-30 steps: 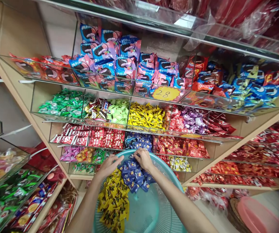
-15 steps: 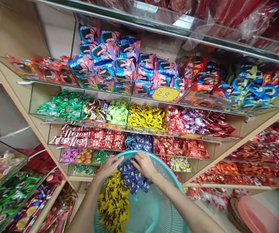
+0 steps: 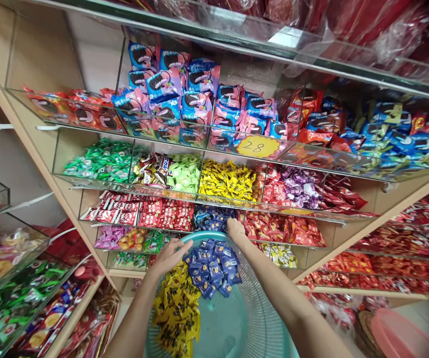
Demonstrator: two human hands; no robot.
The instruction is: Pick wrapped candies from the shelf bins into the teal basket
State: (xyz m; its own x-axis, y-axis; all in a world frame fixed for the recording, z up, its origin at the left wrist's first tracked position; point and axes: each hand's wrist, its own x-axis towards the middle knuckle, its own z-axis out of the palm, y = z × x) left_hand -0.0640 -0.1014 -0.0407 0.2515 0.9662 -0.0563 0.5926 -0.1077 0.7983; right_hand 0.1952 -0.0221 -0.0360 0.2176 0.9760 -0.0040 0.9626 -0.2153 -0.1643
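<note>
A round teal plastic basket (image 3: 285, 343) is below me. Yellow-wrapped candies (image 3: 177, 313) are heaped along its left side, beside a pile of dark blue candy packets (image 3: 214, 268) near the far rim. My left hand (image 3: 170, 254) grips the basket's far left rim, thumb and fingers over the edge. Past that rim, my right hand (image 3: 236, 229) reaches to the right end of a shelf compartment of dark blue packets (image 3: 212, 219). Its fingers are bent down and mostly hidden, so I cannot see what they hold.
Glass-fronted shelves hold yellow candies (image 3: 227, 179), green candies (image 3: 102, 161), red packets (image 3: 267, 226) and blue-pink cookie packs (image 3: 164, 84). A yellow price tag (image 3: 258, 146) reads 28. At lower right is a pink basket (image 3: 397, 333); another shelf (image 3: 20, 298) stands at left.
My right hand has left the blue packets inside the basket and moved up to the shelf compartment behind it. The blue pile looks larger and more spread. My left hand stays at the rim.
</note>
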